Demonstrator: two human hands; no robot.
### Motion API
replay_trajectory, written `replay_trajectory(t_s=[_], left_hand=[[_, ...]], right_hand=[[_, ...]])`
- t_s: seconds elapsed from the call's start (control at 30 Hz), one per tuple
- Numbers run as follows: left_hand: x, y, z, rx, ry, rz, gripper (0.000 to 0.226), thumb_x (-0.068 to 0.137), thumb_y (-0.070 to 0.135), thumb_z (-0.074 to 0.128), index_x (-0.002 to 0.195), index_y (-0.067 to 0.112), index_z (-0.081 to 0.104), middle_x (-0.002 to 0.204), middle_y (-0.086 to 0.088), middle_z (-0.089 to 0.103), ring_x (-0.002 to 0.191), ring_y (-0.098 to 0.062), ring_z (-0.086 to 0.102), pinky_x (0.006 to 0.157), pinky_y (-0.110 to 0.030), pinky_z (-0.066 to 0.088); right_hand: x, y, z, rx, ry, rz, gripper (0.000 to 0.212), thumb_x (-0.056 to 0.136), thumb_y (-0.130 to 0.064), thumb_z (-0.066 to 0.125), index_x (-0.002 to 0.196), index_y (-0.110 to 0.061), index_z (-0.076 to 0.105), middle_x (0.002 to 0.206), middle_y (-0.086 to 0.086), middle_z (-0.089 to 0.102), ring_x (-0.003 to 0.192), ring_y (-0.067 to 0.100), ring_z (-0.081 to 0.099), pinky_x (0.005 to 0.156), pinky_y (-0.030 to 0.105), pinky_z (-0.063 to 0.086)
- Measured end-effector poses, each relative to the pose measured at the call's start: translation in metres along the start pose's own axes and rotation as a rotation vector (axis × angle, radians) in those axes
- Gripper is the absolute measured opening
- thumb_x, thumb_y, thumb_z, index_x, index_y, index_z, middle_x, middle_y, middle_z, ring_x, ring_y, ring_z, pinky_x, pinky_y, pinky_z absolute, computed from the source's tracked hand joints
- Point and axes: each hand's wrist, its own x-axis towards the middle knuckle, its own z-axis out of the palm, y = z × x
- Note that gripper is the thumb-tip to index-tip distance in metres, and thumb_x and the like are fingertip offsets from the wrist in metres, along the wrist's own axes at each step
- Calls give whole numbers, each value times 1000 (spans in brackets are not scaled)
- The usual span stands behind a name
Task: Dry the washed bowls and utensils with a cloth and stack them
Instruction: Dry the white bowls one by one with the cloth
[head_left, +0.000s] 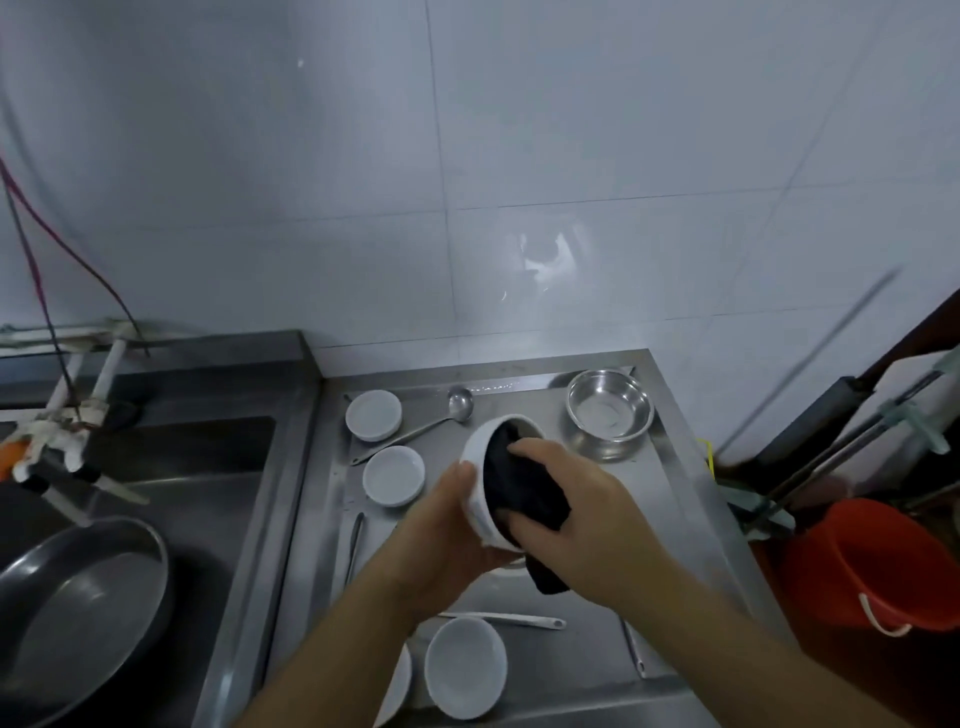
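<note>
The left hand (447, 525) holds a white bowl (483, 467) tipped on its side above the steel counter (582, 649), fingers curled round its outer wall from below and the thumb lying along the rim. The right hand (566, 499) grips a dark cloth (519, 483) and presses it into the mouth of the bowl, fingers bent over the fabric; a tail of the cloth hangs down under the wrist.

Taking the held bowl as the landmark: behind it to the right stands a steel bowl (609, 410), upright. Behind it to the left lie two small white dishes (374, 414) (393, 475), with a metal ladle (460, 404) slanting between them, its cup near the bowl's far rim. Below the hands, toward the near edge of the counter, sits another white bowl (465, 667), tilted, with a white spoon (511, 619) just beyond it. Far left of the bowl is the sink (208, 467), with a large metal pan (78, 613) in it. Far right stands a red bucket (872, 566).
</note>
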Motion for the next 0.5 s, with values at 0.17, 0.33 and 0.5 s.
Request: replay_trajectory(t_s=[0.17, 0.33, 0.5], left_hand=[[-28, 10, -13, -81, -68, -42, 97, 72, 63, 87, 146, 8, 58, 145, -28, 59, 130, -40, 62, 95, -46, 58], [-42, 11, -11, -157, -178, -9, 78, 78, 62, 83, 142, 21, 65, 151, -22, 56, 137, -41, 56, 107, -58, 51], [-42, 22, 2, -179, -114, 107, 99, 68, 64, 88, 149, 17, 55, 149, -24, 57, 137, -44, 55, 111, -66, 44]], right_hand=[[-12, -29, 9, 81, -30, -119, 53, 86, -29, 68, 137, -37, 57, 121, -13, 67, 110, 6, 63, 92, 29, 55], [6, -39, -2, -187, 15, -518, 43, 89, -2, 72, 129, -14, 73, 139, 0, 68, 127, 22, 63, 111, 37, 49], [32, -51, -9, -530, -21, -566, 40, 92, -13, 57, 127, -17, 75, 133, 4, 72, 114, 29, 66, 103, 43, 56]])
